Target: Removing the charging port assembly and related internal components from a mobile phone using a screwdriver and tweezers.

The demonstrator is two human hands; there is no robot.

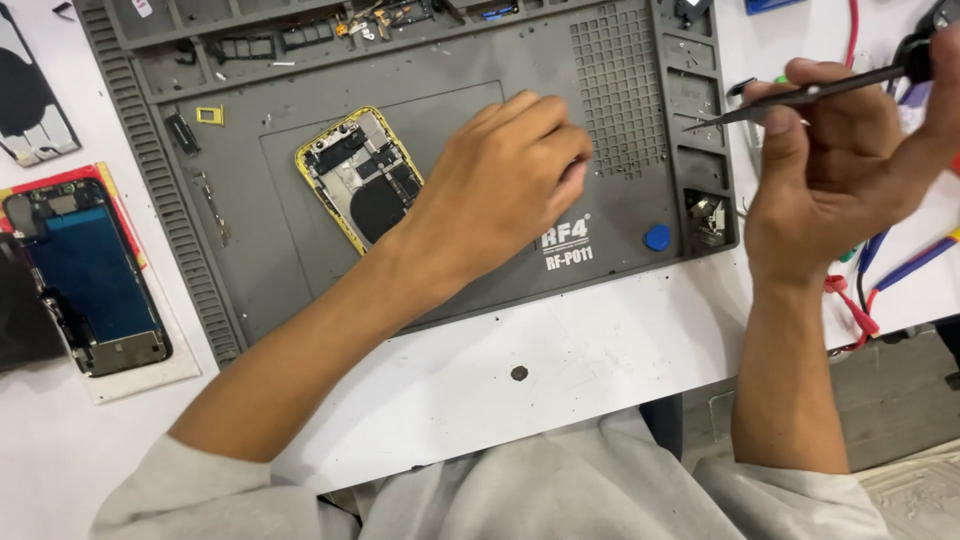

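Grey sleeves (560, 490) fill the bottom edge, and both bare forearms rise from them over the white table (560, 350). On that table lies a grey work mat (480, 60) with ridged sides and small trays along its top and right edges.

Over the mat's middle the left hand (500, 185) rests knuckles up, fingers curled loosely under; whether anything is inside the curl cannot be told. Just to its left, close to the wrist, lies the opened yellow-rimmed phone (360, 178), tilted on the mat with its inner parts showing. That hand does not cover it.

Raised over the mat's right edge and the table beside it, the right hand (830, 175) pinches dark tweezers (800, 100) between thumb and fingers. Their tip points left, above the right-side trays and well apart from the phone, with the left hand between the two.

A blue round cap (657, 237) sits near the mat's lower right corner, and a small yellow tray piece (209, 115) lies at the upper left. Off the mat at far left, a detached screen panel (85, 275) lies face down on white paper. Red and blue cables (880, 280) trail behind the right wrist.
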